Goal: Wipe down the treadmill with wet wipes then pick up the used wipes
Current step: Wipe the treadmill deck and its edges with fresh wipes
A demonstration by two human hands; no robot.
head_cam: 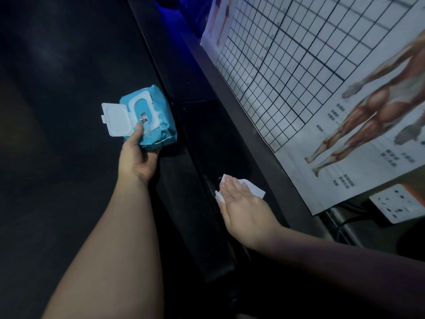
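My left hand (138, 155) grips a teal pack of wet wipes (158, 120) from below, thumb on its top; the pack's white lid (116, 118) is flipped open. It hovers over the dark treadmill belt (69, 111). My right hand (243, 203) lies flat, fingers straight, pressing a white wet wipe (253, 188) onto the treadmill's black side rail (207, 139). Most of the wipe is hidden under the fingers.
A large anatomy poster with a grid (322, 88) leans along the wall to the right of the rail. A white power strip (397, 203) with a black cable lies at the poster's lower right. The room is dim.
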